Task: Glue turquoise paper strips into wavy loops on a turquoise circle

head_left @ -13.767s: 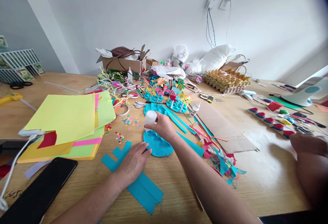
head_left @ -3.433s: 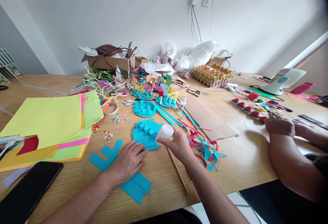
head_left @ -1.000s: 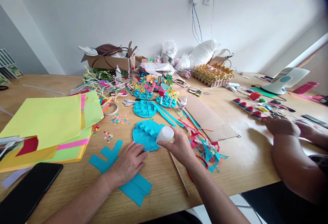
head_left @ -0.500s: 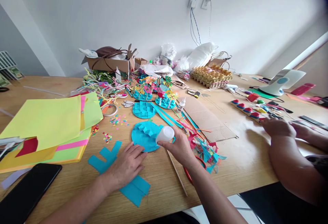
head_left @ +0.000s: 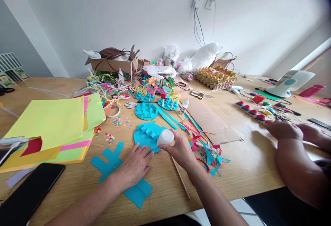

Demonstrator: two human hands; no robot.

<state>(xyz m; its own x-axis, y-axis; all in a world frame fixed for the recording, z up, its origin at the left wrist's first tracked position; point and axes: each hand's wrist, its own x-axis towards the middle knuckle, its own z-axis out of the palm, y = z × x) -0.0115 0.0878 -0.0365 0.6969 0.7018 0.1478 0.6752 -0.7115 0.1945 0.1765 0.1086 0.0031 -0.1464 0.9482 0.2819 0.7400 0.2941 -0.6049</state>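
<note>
In my right hand is a white bottle, tipped with its base toward me; its nozzle end is hidden. It is over the right side of a round turquoise disc with a wavy turquoise strip standing across it. My left hand lies flat, fingers stretched, its fingertips at the disc's lower edge. Under and beside that hand are turquoise paper strips. A thin wooden stick and red-handled scissors, partly covered by my right forearm, lie close by.
Behind stand another turquoise disc, decorated pieces and a small white bottle. Coloured sheets and a phone lie left. Cardboard and paper scraps are right. Another person's hands work at far right.
The whole view has shifted slightly. My left hand has moved slightly along the disc's lower edge to the right; my right hand still holds the tipped bottle over the disc.
</note>
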